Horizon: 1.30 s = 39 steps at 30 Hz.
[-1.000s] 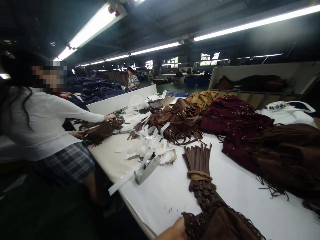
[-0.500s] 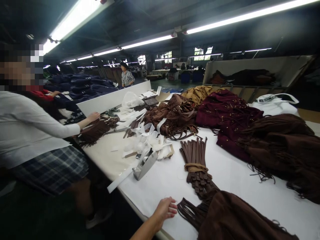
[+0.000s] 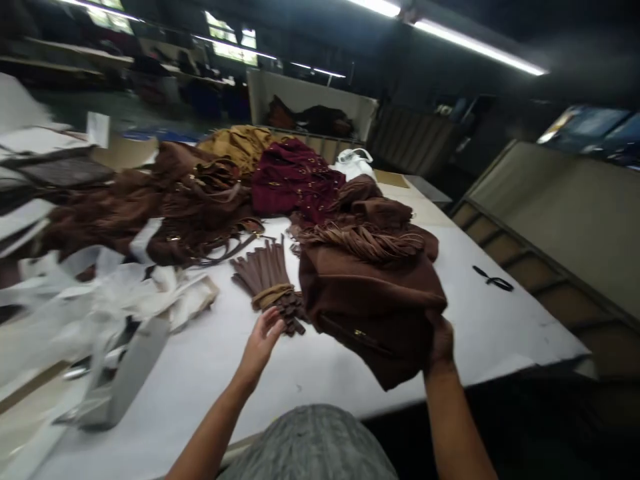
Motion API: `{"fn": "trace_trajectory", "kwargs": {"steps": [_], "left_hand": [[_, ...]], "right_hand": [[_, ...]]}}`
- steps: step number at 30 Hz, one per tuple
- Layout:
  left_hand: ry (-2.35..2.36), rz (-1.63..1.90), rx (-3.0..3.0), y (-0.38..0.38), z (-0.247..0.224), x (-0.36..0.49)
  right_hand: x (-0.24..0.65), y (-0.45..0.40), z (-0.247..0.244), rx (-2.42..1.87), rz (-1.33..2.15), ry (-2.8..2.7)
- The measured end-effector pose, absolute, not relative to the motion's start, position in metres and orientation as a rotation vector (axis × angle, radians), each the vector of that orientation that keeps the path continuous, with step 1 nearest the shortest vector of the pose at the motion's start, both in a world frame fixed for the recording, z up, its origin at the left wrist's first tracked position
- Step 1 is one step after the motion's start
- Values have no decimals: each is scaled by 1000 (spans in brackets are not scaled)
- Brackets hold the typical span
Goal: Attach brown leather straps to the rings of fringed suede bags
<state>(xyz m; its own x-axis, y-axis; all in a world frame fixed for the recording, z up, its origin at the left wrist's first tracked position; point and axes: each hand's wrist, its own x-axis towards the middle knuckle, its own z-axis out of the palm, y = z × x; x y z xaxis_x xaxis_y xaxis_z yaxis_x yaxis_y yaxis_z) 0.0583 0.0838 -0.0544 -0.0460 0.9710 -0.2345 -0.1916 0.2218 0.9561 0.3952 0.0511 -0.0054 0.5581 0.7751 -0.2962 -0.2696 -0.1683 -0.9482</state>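
Note:
My right hand (image 3: pixel 441 341) grips the near right edge of a dark brown fabric bag (image 3: pixel 370 307), which is tilted above the white table (image 3: pixel 505 327). Part of that hand is behind the fabric. Long fringe (image 3: pixel 370 241) lies along the far side of the bag. My left hand (image 3: pixel 263 337) holds nothing, its fingers apart, just in front of a bundle of brown strips (image 3: pixel 267 273) bound with a tan band (image 3: pixel 273 295). A small gold-coloured fitting shows on the bag.
A tape dispenser (image 3: pixel 125 373) and crumpled white strips (image 3: pixel 100 287) lie on the left. Brown bags (image 3: pixel 200 213), a maroon bag (image 3: pixel 295 177) and mustard fabric (image 3: pixel 240 148) are piled behind. A black loop (image 3: pixel 494 279) lies on the right.
The view has swung right, and the co-worker is out of sight. The brown bag is now lifted in my right hand, its fringe on the far side. My right hand has come into view.

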Motion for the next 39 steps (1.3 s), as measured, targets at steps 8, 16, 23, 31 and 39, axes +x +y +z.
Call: {"fn": "trace_trajectory", "kwargs": {"steps": [8,16,23,31,39], "left_hand": [[880,871,721,85,-40,71],[992,664,540,72,-27,86],[1270,620,538,64,-57,84],[1066,625,434,11,-82,76],[766,498,901,5,-79,61]], "right_hand": [[353,33,7,-833,1654,-207],[391,45,-30,-1154,1532,-263],[400,10,-104,-1600,1196,-325],[382,-39,-96,-1927,484,-1152],[332,-47,-99,-1731,599,-1913]]}}
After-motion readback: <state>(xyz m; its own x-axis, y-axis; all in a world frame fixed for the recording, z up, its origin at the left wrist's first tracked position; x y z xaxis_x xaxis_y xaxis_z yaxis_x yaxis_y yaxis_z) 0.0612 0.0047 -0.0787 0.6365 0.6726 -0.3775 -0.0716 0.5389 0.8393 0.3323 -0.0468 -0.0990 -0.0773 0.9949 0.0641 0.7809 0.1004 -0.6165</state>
